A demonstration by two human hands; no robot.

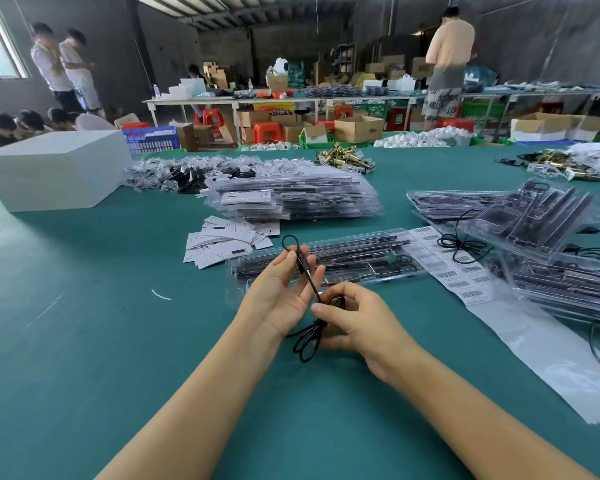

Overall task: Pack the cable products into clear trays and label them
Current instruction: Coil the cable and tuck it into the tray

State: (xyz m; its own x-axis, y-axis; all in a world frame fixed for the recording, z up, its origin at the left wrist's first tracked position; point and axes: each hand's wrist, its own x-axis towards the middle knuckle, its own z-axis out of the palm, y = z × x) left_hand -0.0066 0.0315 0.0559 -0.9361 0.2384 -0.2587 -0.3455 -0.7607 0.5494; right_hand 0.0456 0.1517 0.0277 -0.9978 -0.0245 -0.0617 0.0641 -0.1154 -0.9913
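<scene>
Head view: at the centre of the frame both hands work a thin black cable (307,277) above the green table (84,341). The left hand (281,292) lies palm up, its fingers nearly straight, with the cable running across them and a small loop standing past the fingertips. The right hand (354,323) has fingers and thumb curled, pinching the cable's lower part; more loops hang below between the wrists. Just behind the hands lies a clear tray (326,261) with dark parts in it. A sheet of barcode labels (454,268) touches its right end. Stacked trays (291,199) sit further up; paper cards (222,240) lie left of centre.
</scene>
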